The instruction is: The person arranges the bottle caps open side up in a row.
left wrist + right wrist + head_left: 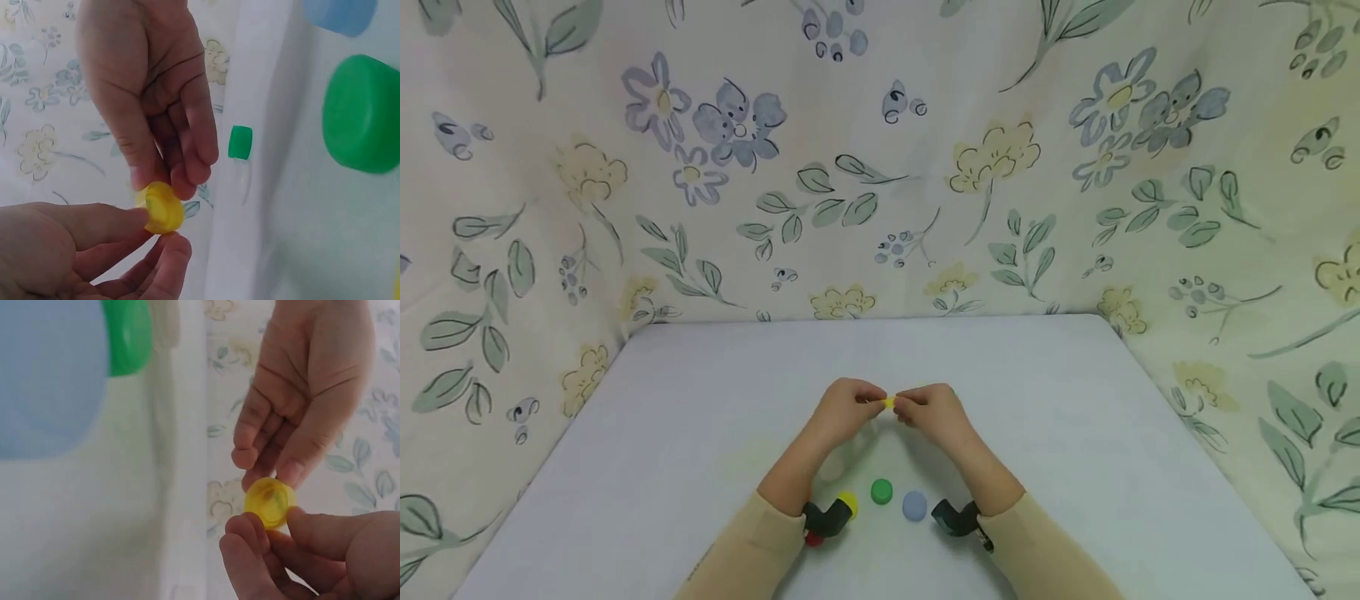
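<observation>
A small, round, translucent yellow cap (164, 209) is pinched between both hands above the far middle of the table. My left hand (844, 408) grips its left side with thumb and fingers, and my right hand (936, 408) pinches the right side. In the right wrist view the cap (270, 503) faces the camera, with the thumbs and fingertips at its edge. A small green cap (240, 142) on a clear body lies beyond the hands in the left wrist view.
Nearer me, a round green piece (882, 492), a blue one (914, 506), a yellow one (848, 505) and a red one (814, 540) sit in an arc on the white table (700, 433). Floral cloth (880, 167) hangs behind the table and along its sides.
</observation>
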{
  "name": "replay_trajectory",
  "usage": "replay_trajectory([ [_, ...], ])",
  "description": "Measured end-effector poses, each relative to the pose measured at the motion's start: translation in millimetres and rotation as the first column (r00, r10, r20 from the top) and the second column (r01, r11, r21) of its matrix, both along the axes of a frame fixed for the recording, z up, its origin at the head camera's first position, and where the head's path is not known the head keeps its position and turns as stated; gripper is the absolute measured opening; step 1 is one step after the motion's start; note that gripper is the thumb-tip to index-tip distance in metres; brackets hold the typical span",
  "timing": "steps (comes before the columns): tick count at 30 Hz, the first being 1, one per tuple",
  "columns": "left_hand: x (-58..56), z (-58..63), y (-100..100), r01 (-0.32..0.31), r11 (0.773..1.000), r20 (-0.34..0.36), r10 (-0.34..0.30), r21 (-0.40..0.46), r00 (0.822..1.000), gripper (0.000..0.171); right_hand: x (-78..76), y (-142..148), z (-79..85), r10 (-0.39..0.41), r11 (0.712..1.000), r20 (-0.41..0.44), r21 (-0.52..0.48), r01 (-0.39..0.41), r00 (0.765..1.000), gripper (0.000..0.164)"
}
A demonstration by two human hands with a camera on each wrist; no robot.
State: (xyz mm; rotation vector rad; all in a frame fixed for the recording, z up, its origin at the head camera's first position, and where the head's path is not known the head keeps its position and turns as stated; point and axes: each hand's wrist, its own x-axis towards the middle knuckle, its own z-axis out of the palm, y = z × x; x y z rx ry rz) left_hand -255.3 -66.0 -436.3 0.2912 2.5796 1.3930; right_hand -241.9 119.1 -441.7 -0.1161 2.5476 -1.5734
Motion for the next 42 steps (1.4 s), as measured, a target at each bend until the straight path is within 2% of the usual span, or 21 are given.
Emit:
replay_trajectory([
  [6,-15.1,-1.9,10.5,-0.077,0.986,0.004,0.077,0.146,0.997,0.014,-21.4,1.8,10.1,-0.06,0.997,0.044,-0.036,0.061,0.997,0.023],
  [10,-21.0,-5.5,18.7,-0.12,0.971,0.031,0.117,0.207,0.993,0.014,-30.2,4.1,12.0,-0.086,0.996,0.06,-0.029,0.088,0.994,0.025],
  [18,-22.8,-6.2,23.9,-0.185,0.961,0.083,0.171,0.205,0.982,0.016,-35.2,7.1,11.1,-0.116,0.993,0.08,0.003,0.116,0.99,0.03],
  [24,-29.4,-6.2,23.9,-0.164,0.964,0.113,0.143,0.208,0.983,0.02,-39.5,9.2,12.0,-0.123,0.991,0.064,0.06,0.119,0.99,0.033],
  [27,-32.4,-7.7,24.6,-0.164,0.966,0.116,0.142,0.202,0.983,0.019,-41.7,12.6,10.8,-0.104,0.989,0.039,0.106,0.1,0.994,0.032],
  [32,-32.7,-5.4,23.1,-0.181,0.964,0.109,0.162,0.196,0.981,0.018,-43.1,15.2,12.6,-0.043,0.985,-0.059,0.165,0.052,0.997,0.023],
  [37,-34.8,-10.2,24.2,-0.185,0.963,0.085,0.171,0.195,0.982,0.017,-45.2,14.6,9.8,-0.008,0.972,-0.164,0.231,0.046,0.987,0.015],
  [42,-36.9,-16.0,25.3,-0.198,0.964,0.069,0.189,0.176,0.98,0.015,-47.2,11.7,5.5,0.054,0.945,-0.236,0.326,0.027,0.97,0.011],
])
